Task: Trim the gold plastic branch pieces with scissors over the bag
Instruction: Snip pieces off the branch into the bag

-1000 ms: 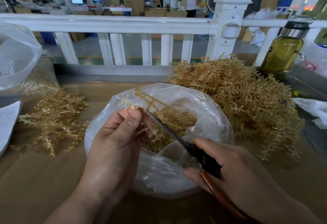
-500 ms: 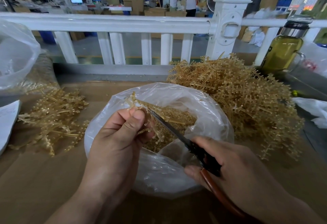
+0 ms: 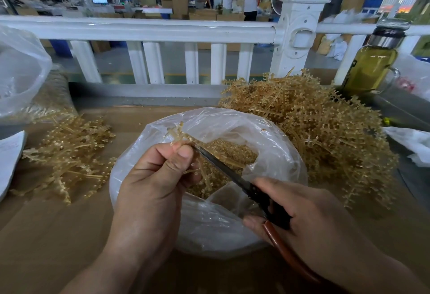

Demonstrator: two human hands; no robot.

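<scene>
My left hand (image 3: 153, 177) pinches a gold plastic branch piece (image 3: 178, 132) between thumb and fingers, above the open clear plastic bag (image 3: 274, 140). My right hand (image 3: 309, 219) grips dark scissors (image 3: 223, 165) with a brown handle loop. The blade tips reach the branch right at my left thumb. Gold trimmings (image 3: 232, 154) lie inside the bag. A big heap of gold branches (image 3: 314, 126) sits to the right of the bag, and a smaller pile (image 3: 69, 152) lies to its left.
A white railing (image 3: 162, 31) runs across the back of the brown table (image 3: 46, 235). A bottle of yellow-green liquid (image 3: 372, 66) stands at the far right. Clear bags sit at the left (image 3: 21, 72) and right (image 3: 409, 142) edges. White paper (image 3: 9, 159) lies far left. People stand beyond the railing.
The branch piece above my left fingers has grown shorter, and the scissor tips have moved up close to my left thumb. Both hands stay over the bag.
</scene>
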